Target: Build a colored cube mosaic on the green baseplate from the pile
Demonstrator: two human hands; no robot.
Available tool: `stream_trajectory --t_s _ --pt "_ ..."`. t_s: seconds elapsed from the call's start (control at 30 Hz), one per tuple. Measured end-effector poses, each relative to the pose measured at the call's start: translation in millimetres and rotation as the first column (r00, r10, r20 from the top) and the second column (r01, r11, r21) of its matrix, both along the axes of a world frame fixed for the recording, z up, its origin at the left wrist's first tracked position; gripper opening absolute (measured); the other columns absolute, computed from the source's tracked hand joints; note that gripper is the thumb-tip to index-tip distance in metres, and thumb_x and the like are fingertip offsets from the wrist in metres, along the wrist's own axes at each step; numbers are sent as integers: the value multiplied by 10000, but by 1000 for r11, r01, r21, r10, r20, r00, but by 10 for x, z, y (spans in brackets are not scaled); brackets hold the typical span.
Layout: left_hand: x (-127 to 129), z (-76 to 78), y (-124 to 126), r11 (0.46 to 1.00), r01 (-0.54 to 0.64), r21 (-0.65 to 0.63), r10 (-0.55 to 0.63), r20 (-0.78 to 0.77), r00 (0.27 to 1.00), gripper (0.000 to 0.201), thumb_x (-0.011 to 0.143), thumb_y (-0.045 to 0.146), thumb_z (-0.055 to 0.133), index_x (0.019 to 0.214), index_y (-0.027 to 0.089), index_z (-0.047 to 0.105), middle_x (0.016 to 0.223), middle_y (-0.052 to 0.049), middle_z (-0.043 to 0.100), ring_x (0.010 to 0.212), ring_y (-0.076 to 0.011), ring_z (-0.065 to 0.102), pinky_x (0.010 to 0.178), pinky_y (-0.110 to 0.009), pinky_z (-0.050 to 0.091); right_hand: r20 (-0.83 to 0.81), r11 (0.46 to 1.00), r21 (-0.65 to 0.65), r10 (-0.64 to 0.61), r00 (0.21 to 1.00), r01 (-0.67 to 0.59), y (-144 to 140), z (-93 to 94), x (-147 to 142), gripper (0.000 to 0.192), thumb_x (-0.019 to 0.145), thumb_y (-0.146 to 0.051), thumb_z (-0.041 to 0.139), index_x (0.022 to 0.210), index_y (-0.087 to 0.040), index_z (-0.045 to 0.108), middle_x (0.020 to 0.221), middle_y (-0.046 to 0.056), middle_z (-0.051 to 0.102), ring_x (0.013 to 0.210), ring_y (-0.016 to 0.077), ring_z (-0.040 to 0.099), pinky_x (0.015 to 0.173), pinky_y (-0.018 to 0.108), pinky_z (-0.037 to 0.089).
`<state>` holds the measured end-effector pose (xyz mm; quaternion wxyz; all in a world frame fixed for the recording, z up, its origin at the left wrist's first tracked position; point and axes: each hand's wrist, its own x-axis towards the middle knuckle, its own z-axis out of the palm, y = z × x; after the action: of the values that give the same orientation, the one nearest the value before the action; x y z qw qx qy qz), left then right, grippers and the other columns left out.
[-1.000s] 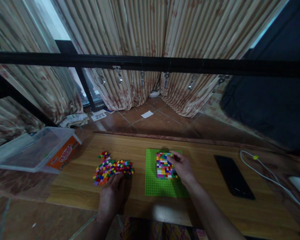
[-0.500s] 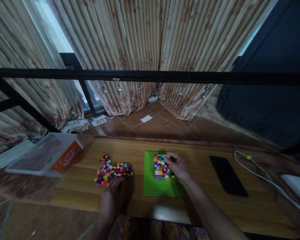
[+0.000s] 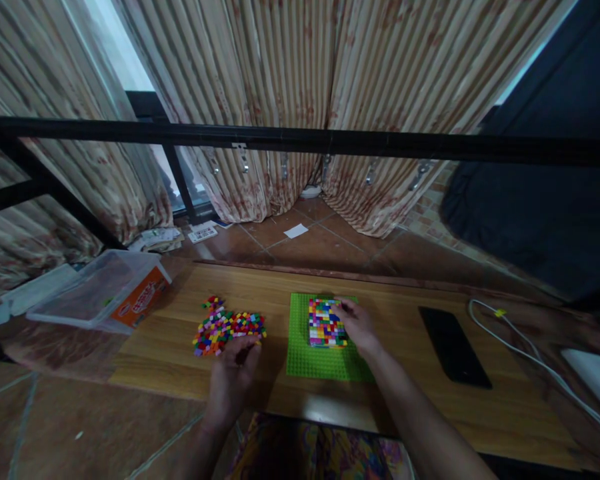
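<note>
Small loose building bricks in many colours lie in a pile on the left of the wooden table. My left hand is at the pile's near edge, its thumb and fingertips pinched around what looks like a small yellowish brick. A green studded baseplate lies right of the pile. On it stands a low rectangular block of multicoloured bricks, packed in rows. Over this block's upper right part, my right hand has its fingers bent together; anything between the fingertips is hidden.
An open clear plastic box with an orange label stands at the table's left end. To the right lie a black flat slab and a white cable. A black metal rail crosses beyond the table, before striped curtains.
My left hand has lifted slightly from the pile's near edge, fingertips now pinched towards the right. My right hand remains at the brick block. The whole view has tilted a little.
</note>
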<state>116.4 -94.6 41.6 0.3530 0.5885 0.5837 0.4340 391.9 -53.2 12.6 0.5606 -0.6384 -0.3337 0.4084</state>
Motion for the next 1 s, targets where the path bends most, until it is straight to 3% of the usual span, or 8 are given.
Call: stream_trajectory --t_s 0.1,0.2,0.33,0.53,0.7,0.83,0.9,1.0 --pt "237 37 74 995 35 -89 -19 171 985 240 734 382 651 841 169 678 802 -45 712 748 -181 659 694 -289 539 26 1000 25 -3 1000 2 0 -33 -10 436 573 -494 760 913 -223 732 818 20 743 785 219 673 729 343 526" --pt "533 83 171 981 145 -125 -98 320 942 212 740 359 652 831 168 671 777 -28 693 716 -159 639 637 -256 523 78 996 57 -78 994 73 -37 -14 -1 434 618 -506 732 924 -199 724 844 46 743 794 225 673 742 360 530" --pt "896 151 274 960 250 -129 -174 425 888 177 734 322 683 815 165 671 752 -6 670 664 -121 604 612 -226 505 257 965 193 -224 940 178 -232 178 -19 386 780 -503 629 981 -184 713 973 84 728 870 222 659 791 365 515" --pt "1122 248 276 924 331 -192 -153 608 779 244 676 335 745 816 151 668 706 14 652 567 -87 571 556 -212 498 437 936 262 101 894 -235 -521 590 -238 208 898 -361 569 963 -241 726 972 47 710 964 196 635 875 340 483" --pt "1164 276 217 912 356 -204 -131 678 723 242 676 340 747 809 150 678 679 19 654 543 -65 554 549 -184 475 447 929 247 144 883 -276 -531 555 -366 164 901 -318 580 943 -252 724 938 31 706 895 180 642 816 316 493" --pt "1207 166 151 910 352 -221 -130 655 745 242 727 353 699 864 156 670 739 -3 675 561 -81 569 556 -204 482 455 937 243 120 882 -252 -561 430 -328 166 912 -319 571 935 -260 724 931 22 700 894 179 640 812 314 492" --pt "1201 89 126 910 341 -237 -145 588 796 271 778 355 643 970 165 657 792 -25 687 628 -120 608 586 -240 502 515 941 229 102 851 -251 -565 387 -233 171 913 -340 573 934 -262 724 939 27 694 908 187 634 826 327 486" --pt "1140 18 125 949 260 -176 -207 273 939 282 839 283 548 1085 179 639 889 -60 686 789 -178 640 728 -320 523 630 952 206 47 776 -225 -507 344 -45 171 898 -366 595 916 -264 731 937 36 675 912 201 616 837 349 476"
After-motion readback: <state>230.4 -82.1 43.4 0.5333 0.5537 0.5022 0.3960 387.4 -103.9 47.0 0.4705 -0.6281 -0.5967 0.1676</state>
